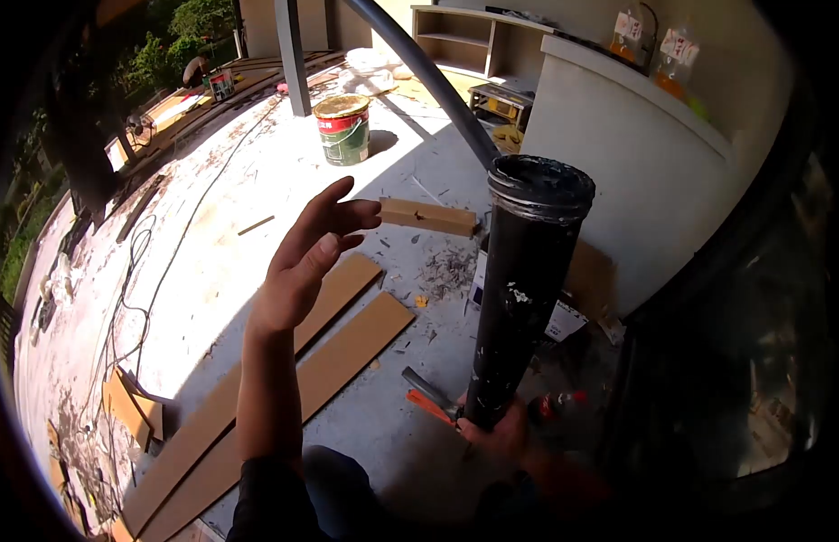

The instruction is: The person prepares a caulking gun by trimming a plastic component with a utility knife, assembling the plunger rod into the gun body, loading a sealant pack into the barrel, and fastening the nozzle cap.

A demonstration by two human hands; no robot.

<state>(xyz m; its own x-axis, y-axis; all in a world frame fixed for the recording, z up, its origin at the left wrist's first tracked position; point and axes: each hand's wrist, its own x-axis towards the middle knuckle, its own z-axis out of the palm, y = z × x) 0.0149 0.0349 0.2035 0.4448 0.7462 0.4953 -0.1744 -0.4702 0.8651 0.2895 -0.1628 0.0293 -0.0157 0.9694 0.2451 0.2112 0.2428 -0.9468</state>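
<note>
My right hand (502,428) grips the lower end of a large caulking gun (519,289). Its black barrel stands nearly upright and tilts slightly right, with white smears on the side. The threaded top rim is smeared, and no cap or nozzle sits on it. An orange and grey handle (428,402) juts out to the left near my right hand. My left hand (311,257) is raised to the left of the barrel, apart from it. Its fingers are loosely bent and spread, with nothing in them.
Long brown boards (347,352) lie on the floor under my left arm. A short board (428,217) and grey scraps lie beyond. A green and red bucket (342,135) stands by a post (293,54). A white counter (618,154) is at right. Another person (195,70) crouches far left.
</note>
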